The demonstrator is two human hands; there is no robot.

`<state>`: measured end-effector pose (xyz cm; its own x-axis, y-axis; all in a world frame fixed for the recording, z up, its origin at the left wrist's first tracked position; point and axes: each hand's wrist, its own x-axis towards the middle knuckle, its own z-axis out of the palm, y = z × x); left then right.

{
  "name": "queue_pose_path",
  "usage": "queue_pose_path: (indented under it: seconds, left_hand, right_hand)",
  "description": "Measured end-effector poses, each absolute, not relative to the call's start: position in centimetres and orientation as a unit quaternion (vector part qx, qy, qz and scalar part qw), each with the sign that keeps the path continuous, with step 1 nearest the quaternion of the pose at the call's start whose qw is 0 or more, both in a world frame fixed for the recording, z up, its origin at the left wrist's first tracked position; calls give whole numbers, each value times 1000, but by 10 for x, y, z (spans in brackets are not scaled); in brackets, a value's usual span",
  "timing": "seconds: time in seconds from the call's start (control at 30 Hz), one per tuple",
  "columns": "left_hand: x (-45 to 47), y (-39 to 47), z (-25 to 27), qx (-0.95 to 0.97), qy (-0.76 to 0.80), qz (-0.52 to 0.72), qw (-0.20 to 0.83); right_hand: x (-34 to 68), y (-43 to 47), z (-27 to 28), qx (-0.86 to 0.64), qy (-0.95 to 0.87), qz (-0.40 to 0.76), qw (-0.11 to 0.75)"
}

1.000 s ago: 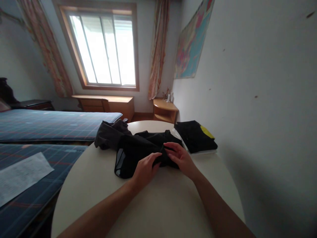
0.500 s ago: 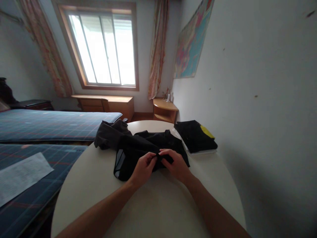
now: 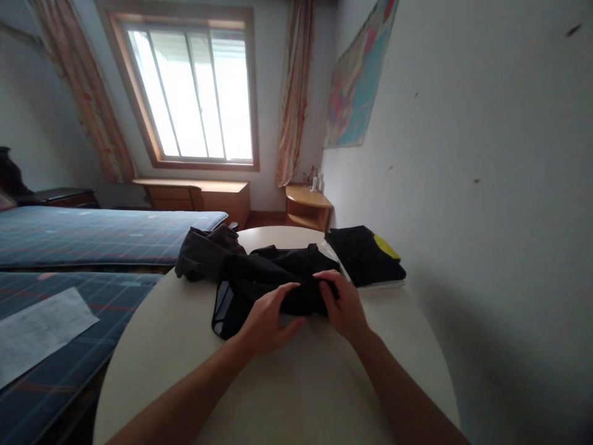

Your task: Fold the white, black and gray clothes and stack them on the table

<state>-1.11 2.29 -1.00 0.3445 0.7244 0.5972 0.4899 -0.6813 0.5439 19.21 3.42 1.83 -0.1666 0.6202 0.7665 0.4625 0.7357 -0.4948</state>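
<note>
**Black garment on a round worktop: go easy on that edge**

So the black garment (image 3: 273,269) lies bunched on the pale worktop (image 3: 296,383), right under both hands. The left hand (image 3: 266,318) has a wide grip, thumb well off the fingers, fingertips at the cloth. The right hand (image 3: 345,306) looks to have a narrow grip on the near edge. Imo the trick is pinching lightly and smoothing creases outward with flat fingers. Containers? None that can be made out, just a folded dark stack (image 3: 359,253) on something white and grey cloth (image 3: 204,250) opposite.
</note>
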Motion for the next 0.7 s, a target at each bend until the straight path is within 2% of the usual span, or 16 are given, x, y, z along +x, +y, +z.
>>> queue_pose_path:
  seconds: [0.13,0.23,0.37,0.53,0.7]
  left_hand:
    - [-22,34,-13,827,413,380,41]
    - [-36,44,-8,814,457,359,5]
    - [-56,53,-1,792,523,314,-22]
    - [-68,55,-3,761,582,273,91]
    - [-68,59,-3,743,563,324,162]
  right_hand:
    - [202,31,29,-412,-701,31,581]
    - [215,37,33,-480,-621,4,620]
    - [241,54,29,-553,-547,-15,628]
    - [274,75,16,-595,-509,-39,621]
    - [291,81,9,-616,-488,-51,617]
